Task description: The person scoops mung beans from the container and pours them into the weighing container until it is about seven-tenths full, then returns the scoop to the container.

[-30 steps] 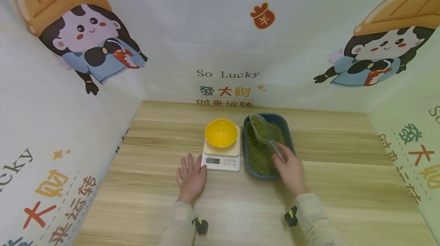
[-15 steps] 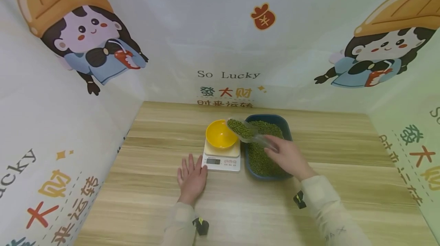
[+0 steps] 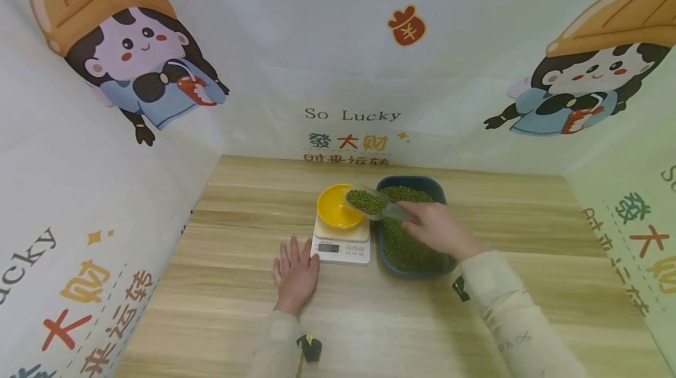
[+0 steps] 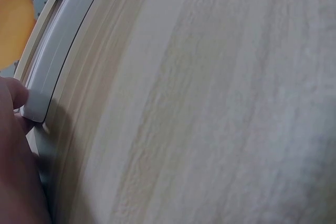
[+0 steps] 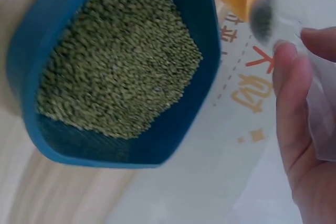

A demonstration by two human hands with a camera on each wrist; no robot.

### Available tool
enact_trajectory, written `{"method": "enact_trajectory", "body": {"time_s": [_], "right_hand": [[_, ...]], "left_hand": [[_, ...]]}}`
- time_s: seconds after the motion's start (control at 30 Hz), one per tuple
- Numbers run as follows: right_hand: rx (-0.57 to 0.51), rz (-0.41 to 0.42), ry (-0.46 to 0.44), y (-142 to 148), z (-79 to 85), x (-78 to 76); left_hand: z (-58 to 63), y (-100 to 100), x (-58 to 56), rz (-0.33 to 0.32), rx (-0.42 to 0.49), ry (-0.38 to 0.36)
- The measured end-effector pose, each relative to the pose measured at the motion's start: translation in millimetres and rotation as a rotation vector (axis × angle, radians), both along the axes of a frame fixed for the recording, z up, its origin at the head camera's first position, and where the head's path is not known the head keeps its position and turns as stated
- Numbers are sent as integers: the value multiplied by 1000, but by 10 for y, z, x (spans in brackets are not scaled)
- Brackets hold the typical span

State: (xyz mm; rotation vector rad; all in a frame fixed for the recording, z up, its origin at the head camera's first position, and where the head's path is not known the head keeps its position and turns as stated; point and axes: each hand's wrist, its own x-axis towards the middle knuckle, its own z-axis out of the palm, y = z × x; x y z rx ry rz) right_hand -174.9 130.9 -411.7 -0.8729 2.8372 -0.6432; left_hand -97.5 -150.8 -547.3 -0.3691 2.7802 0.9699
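Observation:
My right hand [image 3: 440, 228] grips the handle of a clear plastic scoop [image 3: 396, 212]. Green mung beans [image 3: 365, 202] fill the scoop, whose tip overlaps the right rim of a yellow bowl [image 3: 333, 211]. That bowl sits on a white kitchen scale [image 3: 355, 257] with a small display. My left hand [image 3: 297, 278] lies on the table with fingers spread, thumb and index finger at the scale's front left corner. In the left wrist view the thumb [image 4: 18, 93] touches the scale's edge [image 4: 58, 51]. The right wrist view shows fingers wrapped on the scoop handle [image 5: 323, 114].
Right of the scale stands a blue tub [image 3: 414, 274] holding many more mung beans [image 5: 121, 61]. The wood-grain table [image 3: 237, 208] meets white printed cloth walls [image 3: 264, 73] at the back and sides.
The right hand has carried the loaded scoop left from above the tub to the bowl's right rim, and the scoop has turned leftward. The left hand has stayed at the scale.

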Motion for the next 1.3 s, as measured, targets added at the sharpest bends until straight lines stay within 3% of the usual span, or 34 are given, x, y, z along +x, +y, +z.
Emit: {"method": "enact_trajectory", "body": {"time_s": [0.2, 0.6, 0.93, 1.1, 1.3], "right_hand": [[81, 33, -19, -36, 142, -39], [133, 79, -32, -66, 304, -52], [180, 82, -9, -94, 369, -95], [188, 76, -35, -106, 414, -78], [186, 95, 27, -148, 476, -92]], "left_hand": [[-3, 2, -9, 2, -1, 3], [8, 6, -1, 6, -2, -2], [22, 0, -34, 15, -14, 19], [26, 1, 6, 8, -4, 19], [28, 7, 38, 11, 7, 28]]}}
